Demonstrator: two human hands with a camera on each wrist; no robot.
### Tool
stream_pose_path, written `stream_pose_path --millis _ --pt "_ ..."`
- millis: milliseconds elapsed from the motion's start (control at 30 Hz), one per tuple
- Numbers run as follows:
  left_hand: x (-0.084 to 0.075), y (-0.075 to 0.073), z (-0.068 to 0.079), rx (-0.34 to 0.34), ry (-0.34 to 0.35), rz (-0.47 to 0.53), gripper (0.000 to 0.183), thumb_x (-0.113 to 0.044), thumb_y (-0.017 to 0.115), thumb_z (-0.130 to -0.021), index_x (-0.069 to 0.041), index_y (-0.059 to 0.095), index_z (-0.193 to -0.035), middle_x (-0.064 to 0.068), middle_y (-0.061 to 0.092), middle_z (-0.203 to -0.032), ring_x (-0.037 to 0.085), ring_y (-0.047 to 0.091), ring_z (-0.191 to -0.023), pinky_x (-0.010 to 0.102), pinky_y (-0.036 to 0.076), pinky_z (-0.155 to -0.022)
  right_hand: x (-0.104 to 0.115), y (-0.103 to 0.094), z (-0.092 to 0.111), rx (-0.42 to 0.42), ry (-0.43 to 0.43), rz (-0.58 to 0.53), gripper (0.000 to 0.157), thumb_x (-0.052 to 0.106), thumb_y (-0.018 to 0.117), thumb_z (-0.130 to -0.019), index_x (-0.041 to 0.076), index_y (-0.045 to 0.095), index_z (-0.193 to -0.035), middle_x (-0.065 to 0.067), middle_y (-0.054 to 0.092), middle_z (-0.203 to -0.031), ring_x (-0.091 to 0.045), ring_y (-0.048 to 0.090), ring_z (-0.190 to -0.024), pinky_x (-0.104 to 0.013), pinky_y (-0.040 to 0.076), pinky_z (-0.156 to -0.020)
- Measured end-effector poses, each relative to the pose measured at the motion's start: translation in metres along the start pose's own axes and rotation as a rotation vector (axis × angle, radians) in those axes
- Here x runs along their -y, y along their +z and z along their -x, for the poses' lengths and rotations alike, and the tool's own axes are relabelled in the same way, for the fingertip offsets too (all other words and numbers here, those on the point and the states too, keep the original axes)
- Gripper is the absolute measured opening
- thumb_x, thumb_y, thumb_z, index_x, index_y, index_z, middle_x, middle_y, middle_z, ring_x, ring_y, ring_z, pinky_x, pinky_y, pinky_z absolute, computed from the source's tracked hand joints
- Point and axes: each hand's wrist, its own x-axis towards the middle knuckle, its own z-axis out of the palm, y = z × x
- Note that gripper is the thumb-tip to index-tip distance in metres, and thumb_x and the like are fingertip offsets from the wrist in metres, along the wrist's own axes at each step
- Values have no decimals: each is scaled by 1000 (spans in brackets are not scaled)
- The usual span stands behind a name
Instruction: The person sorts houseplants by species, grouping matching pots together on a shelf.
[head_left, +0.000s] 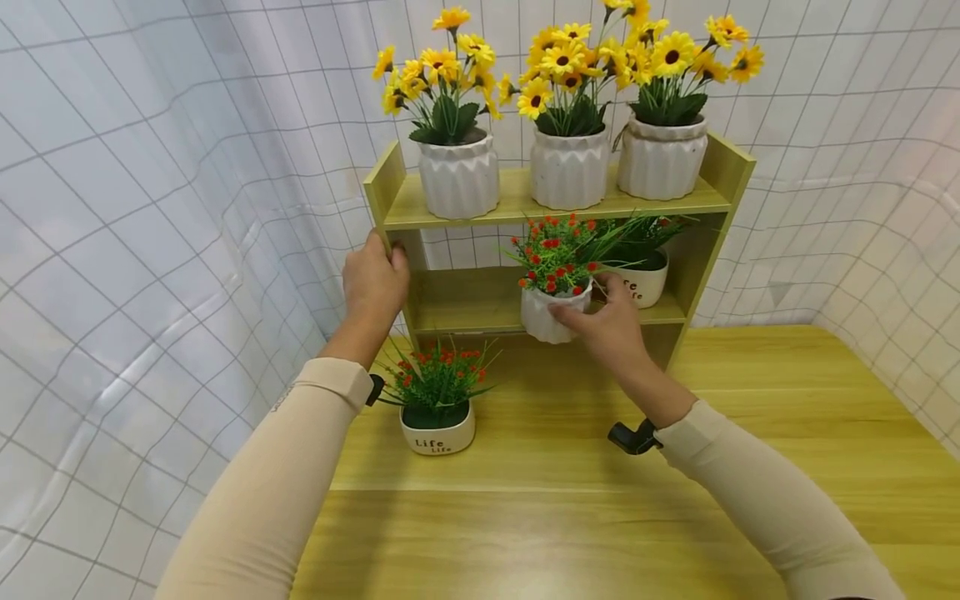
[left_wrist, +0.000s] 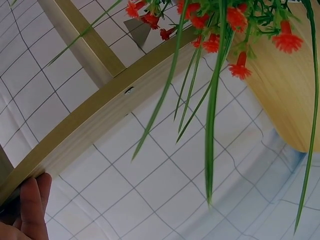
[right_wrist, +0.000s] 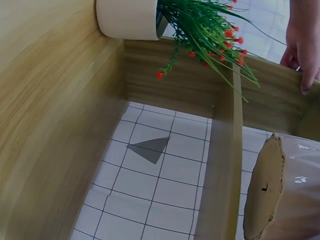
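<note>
My left hand (head_left: 375, 279) grips the left side panel of a wooden shelf (head_left: 465, 312), thumb on the inner face. In the left wrist view, its fingers (left_wrist: 32, 205) lie against the panel's edge. My right hand (head_left: 617, 321) holds a white ribbed flowerpot (head_left: 546, 317) with red flowers between thumb and fingers, at the front of the middle board. The right wrist view shows the pot's underside (right_wrist: 262, 192), off the board. Right of it, a cream "Life" planter (head_left: 651, 279) stands on that board, partly hidden by leaves and my hand.
Three white pots with yellow flowers (head_left: 459, 179) line the top board. Another cream "Life" planter (head_left: 438, 433) with red flowers stands on the wooden table (head_left: 525, 533), in front of the shelf's left side. A white gridded curtain (head_left: 150, 208) hangs behind and at the sides.
</note>
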Motion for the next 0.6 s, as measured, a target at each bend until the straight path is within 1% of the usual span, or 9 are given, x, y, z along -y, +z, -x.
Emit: stream_pose_path --millis 167,300,433,600 --pt "-1 0 0 -2 6 -1 28 -25 46 -103 1 56 -102 29 67 -95 48 65 -92 55 51 -73 -3 9 -4 -17 -23 7 79 36 84 -79 2 43 -137 -16 50 -135 -27 51 -119 -44 49 -92" --pt "-2 0 0 7 5 4 27 -25 46 -103 1 55 -102 29 66 -94 48 65 -92 55 51 -73 -8 13 -7 -34 -51 33 77 38 84 -78 2 45 -134 -14 51 -132 -27 51 -117 -44 48 -92" --pt "-2 0 1 11 2 1 28 -25 45 -104 1 55 -103 30 66 -95 48 65 -93 55 51 -74 -11 15 -11 -52 -77 62 73 39 84 -78 3 48 -132 -13 54 -128 -25 53 -111 -42 48 -88" --pt "-2 -1 0 8 -2 -7 28 -24 45 -104 1 55 -103 30 66 -96 50 64 -94 57 50 -75 -13 19 -17 -58 -87 68 75 38 84 -78 1 49 -134 -15 55 -125 -26 55 -107 -41 49 -83"
